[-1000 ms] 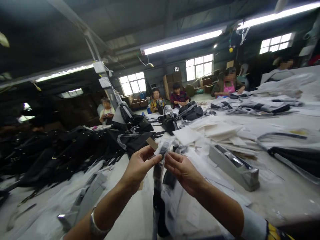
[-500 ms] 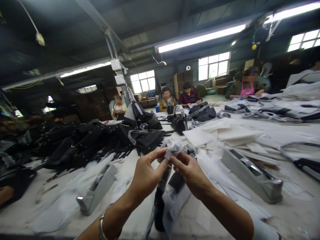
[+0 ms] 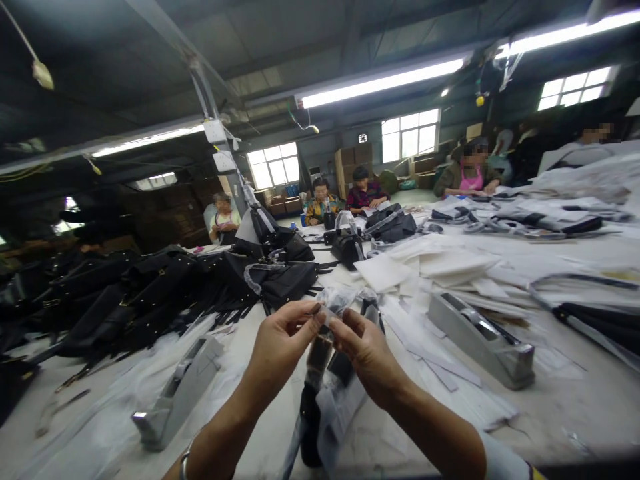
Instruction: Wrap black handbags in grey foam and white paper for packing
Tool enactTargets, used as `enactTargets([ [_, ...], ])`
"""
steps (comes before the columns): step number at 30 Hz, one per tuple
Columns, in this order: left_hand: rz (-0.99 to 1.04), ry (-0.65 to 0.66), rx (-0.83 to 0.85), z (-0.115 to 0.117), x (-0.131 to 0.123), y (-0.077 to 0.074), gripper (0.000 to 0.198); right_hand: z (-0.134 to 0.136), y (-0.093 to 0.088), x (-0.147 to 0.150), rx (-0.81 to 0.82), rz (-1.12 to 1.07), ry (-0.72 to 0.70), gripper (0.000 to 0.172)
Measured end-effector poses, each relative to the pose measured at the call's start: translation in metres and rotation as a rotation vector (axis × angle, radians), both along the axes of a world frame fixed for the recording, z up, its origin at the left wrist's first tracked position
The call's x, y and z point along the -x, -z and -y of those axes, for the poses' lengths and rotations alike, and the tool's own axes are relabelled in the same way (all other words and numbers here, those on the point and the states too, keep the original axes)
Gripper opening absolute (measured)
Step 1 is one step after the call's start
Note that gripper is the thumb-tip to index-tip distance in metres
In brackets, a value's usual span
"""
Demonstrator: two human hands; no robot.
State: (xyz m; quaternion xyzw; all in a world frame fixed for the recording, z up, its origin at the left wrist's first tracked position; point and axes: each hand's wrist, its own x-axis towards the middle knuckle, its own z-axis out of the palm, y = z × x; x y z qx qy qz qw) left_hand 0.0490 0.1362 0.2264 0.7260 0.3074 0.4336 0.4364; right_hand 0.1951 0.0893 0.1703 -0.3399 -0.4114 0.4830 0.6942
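My left hand [image 3: 280, 343] and my right hand [image 3: 373, 353] meet in front of me, thumbs and fingertips pinched on a small piece of thin whitish wrapping [image 3: 327, 317]. Just beyond the fingertips bunches crinkled clear plastic [image 3: 345, 295], which seems to cover a strap or handle. Below the hands a black bag [image 3: 311, 417] stands on the table, partly covered by a translucent sheet [image 3: 336, 417]. My wrists and fingers hide part of the bag.
Grey tape dispensers stand on the left [image 3: 175, 393] and right [image 3: 483, 340]. Black bags [image 3: 145, 287] pile up at the left. White sheets [image 3: 440, 260] are stacked beyond the right dispenser. Several people sit along the table's far side; one wears a pink apron [image 3: 470, 179].
The camera view has turned slightly right, so the surroundings sit further left. Both hands still pinch the wrapping, with the fingers shifted a little.
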Motion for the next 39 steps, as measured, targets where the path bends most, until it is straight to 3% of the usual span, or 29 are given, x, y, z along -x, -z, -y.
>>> enactTargets([
  [7, 0.055, -0.007, 0.072, -0.004, 0.002, 0.004, 0.029, 0.003, -0.001, 0.003, -0.002, 0.033, 0.018, 0.03],
  [15, 0.009, -0.085, -0.06, 0.002, 0.002, 0.0, 0.02, 0.002, -0.005, 0.006, 0.008, 0.026, 0.026, 0.036],
  [17, -0.02, -0.116, -0.177, 0.004, 0.002, 0.001, 0.015, 0.002, -0.006, 0.007, 0.01, 0.035, 0.04, 0.035],
  [22, -0.149, -0.25, -0.666, 0.012, 0.004, 0.001, 0.012, 0.002, -0.007, 0.006, -0.017, 0.076, 0.028, 0.032],
  [28, -0.159, -0.29, -0.715, 0.022, 0.001, 0.0, 0.014, 0.003, -0.01, 0.007, -0.03, 0.077, 0.022, 0.033],
  [33, -0.217, -0.363, -0.922, 0.028, -0.005, 0.021, 0.025, 0.002, -0.011, 0.008, -0.017, 0.044, 0.049, 0.03],
  [39, -0.439, -0.474, -1.164, 0.031, -0.007, 0.039, 0.036, 0.002, -0.008, 0.004, -0.048, -0.043, -0.064, 0.029],
])
